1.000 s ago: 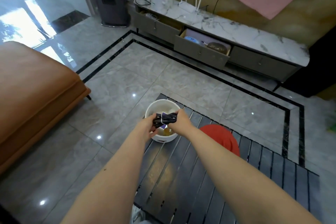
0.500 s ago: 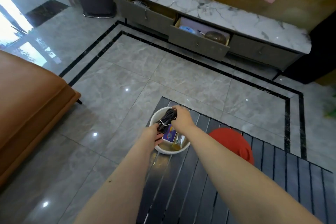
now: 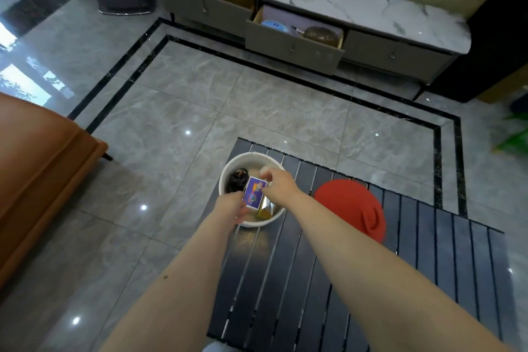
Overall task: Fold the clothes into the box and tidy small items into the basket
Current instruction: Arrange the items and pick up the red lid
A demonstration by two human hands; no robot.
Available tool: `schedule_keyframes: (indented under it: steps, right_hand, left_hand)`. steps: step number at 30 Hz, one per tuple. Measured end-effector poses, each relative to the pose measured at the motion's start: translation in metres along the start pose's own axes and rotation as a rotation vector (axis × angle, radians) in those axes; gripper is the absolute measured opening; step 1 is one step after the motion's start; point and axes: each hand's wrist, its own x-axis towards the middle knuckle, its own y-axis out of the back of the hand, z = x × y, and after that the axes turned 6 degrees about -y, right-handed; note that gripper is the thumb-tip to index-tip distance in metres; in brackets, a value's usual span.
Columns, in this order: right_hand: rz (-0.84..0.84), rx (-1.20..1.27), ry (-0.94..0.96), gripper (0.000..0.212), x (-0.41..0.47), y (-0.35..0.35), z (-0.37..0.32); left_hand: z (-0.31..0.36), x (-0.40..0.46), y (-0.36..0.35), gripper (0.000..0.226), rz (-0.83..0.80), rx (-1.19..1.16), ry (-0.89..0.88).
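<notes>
Here the low dark slatted worktop [image 3: 357, 280] fills the lower right of the frame, standing on a glossy grey marble-tile floor [image 3: 200, 88] crossed by a double black border line. At the worktop's far left corner sits the white round basket [image 3: 228, 168]. Inside it lie a coiled black cable [image 3: 238, 178] at the left, a small purple printed box [image 3: 253, 196] in the middle and a gold foil packet [image 3: 265, 208] toward the near right. The left hand [image 3: 230, 207] rests on the basket's near rim with its fingers curled against the purple box; whether it grips the box or the rim cannot be told. The right hand [image 3: 278, 184] hangs over the basket, fingers bent down at the box's far corner, and its hold cannot be told either. A red cap [image 3: 350, 208] lies on the worktop just right of the basket. An orange leather sofa [image 3: 37, 180] fills the left edge. Along the top runs a marble-topped cabinet [image 3: 357, 8] with an open drawer [image 3: 294, 43].
</notes>
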Motion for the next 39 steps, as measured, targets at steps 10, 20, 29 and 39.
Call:
schedule_keyframes:
  steps: [10, 20, 29, 39]
  right_hand:
    - [0.09, 0.047, -0.022, 0.033, -0.035, 0.035, 0.074]
    - [0.325, 0.111, -0.232, 0.036, -0.067, 0.062, 0.193]
    - [0.429, 0.194, -0.351, 0.037, -0.055, 0.061, 0.258]
    - [0.324, 0.305, -0.422, 0.033, -0.031, 0.059, 0.282]
  left_hand:
    - [0.0, -0.037, -0.074, 0.01, 0.081, -0.112, -0.287]
    - [-0.072, -0.052, -0.166, 0.019, -0.1, 0.162, -0.278]
    - [-0.122, -0.027, -0.238, 0.062, -0.143, 0.491, -0.381]
    - [-0.139, -0.015, -0.265, 0.078, -0.172, 0.835, -0.506]
